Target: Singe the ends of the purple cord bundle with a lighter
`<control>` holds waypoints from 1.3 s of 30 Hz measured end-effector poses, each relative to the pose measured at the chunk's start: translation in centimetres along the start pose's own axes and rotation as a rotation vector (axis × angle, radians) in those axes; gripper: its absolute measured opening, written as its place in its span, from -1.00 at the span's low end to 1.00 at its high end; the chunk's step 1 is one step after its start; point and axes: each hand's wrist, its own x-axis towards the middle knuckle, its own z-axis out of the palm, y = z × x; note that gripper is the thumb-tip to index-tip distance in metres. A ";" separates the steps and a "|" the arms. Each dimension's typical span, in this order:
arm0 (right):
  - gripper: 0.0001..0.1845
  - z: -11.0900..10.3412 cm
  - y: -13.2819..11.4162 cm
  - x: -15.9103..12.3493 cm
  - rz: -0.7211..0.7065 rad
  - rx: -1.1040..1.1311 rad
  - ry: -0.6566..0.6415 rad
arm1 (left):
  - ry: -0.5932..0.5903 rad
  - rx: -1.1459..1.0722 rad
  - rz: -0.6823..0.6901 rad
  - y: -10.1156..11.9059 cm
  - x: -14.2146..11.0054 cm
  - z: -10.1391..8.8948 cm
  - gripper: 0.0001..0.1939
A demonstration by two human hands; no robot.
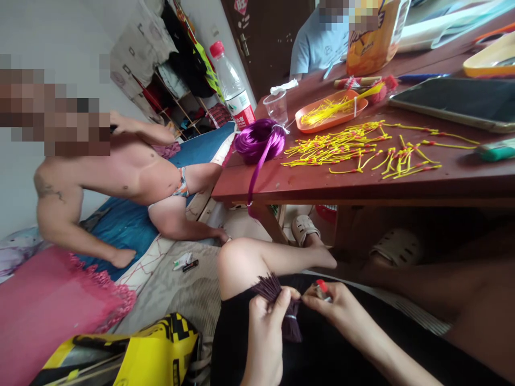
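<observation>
My left hand (pixel 267 321) is closed around a dark purple tassel (pixel 277 300), its cut ends fanning up over my knee. My right hand (pixel 336 305) pinches a small red-topped lighter (pixel 323 289) right beside the tassel's bound neck. Both hands rest over my lap on black cloth. On the wooden table (pixel 362 179) above lie a coil of bright purple cord (pixel 259 140), with one strand hanging over the edge, and several yellow cords with red beads (pixel 362 147).
An orange tray (pixel 330 110) of yellow cords, a clear plastic cup (pixel 276 106) and a water bottle (pixel 233 86) stand at the table's far side. A dark tablet (pixel 454 102) lies at right. A shirtless person (pixel 120 177) sits on the bed at left; another person (pixel 317 43) sits behind the table. A yellow-black bag (pixel 153 354) lies near left.
</observation>
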 end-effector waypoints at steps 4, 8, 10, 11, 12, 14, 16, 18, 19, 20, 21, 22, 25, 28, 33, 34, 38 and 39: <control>-0.66 -0.5 -0.5 -0.1 -0.029 0.026 0.119 | -0.089 0.118 0.025 0.3 -0.1 0.1 -0.66; -0.67 0.5 -1.7 -0.8 -0.001 0.233 -0.060 | -0.225 0.155 -0.034 0.6 -0.2 0.7 -0.64; -0.71 0.9 -2.0 -0.9 0.018 0.311 -0.139 | -0.251 0.161 -0.053 0.5 -0.2 0.9 -0.65; -0.72 1.0 -2.1 -0.9 0.017 0.324 -0.125 | -0.245 0.159 -0.045 0.5 -0.2 0.9 -0.65; -0.71 1.1 -2.1 -0.8 0.014 0.321 -0.088 | -0.229 0.150 -0.033 0.5 -0.2 0.9 -0.66; -0.69 1.0 -2.1 -0.7 0.018 0.300 -0.015 | -0.188 0.116 -0.015 0.4 -0.1 0.9 -0.72; -0.65 0.8 -2.1 -0.6 0.048 0.299 0.013 | -0.163 0.076 -0.008 0.3 0.0 0.9 -0.78; -0.63 0.8 -2.0 -0.7 0.079 0.313 0.011 | -0.141 0.056 -0.003 0.3 0.0 0.9 -0.80; -0.62 0.9 -1.9 -0.7 0.091 0.317 0.018 | -0.128 0.057 0.002 0.3 0.0 0.9 -0.79; -0.61 0.9 -1.8 -0.8 0.098 0.316 0.029 | -0.115 0.060 0.004 0.3 0.0 0.9 -0.78; -0.61 1.0 -1.7 -0.8 0.101 0.313 0.040 | -0.103 0.062 0.004 0.3 0.0 0.9 -0.78; -0.61 1.0 -1.5 -0.8 0.103 0.309 0.054 | -0.087 0.063 0.003 0.4 -0.1 1.0 -0.78; -0.61 1.1 -1.2 -0.9 0.095 0.293 0.094 | -0.049 0.056 -0.013 0.5 -0.2 1.1 -0.80; -0.60 1.1 -1.3 -0.9 0.088 0.283 0.113 | -0.028 0.054 -0.017 0.5 -0.2 1.1 -0.80; -0.57 1.1 -1.3 -0.8 0.076 0.269 0.114 | -0.048 0.041 -0.032 0.2 -0.1 1.1 -0.80; -0.56 1.2 -1.3 -0.7 0.078 0.268 0.117 | -0.062 0.035 -0.035 0.2 -0.1 1.0 -0.80; -0.56 1.2 -1.2 -0.8 0.078 0.268 0.117 | -0.065 0.031 -0.028 0.3 -0.2 1.1 -0.80; -0.56 1.2 -1.2 -0.8 0.076 0.267 0.118 | -0.054 0.029 -0.025 0.4 -0.2 1.1 -0.80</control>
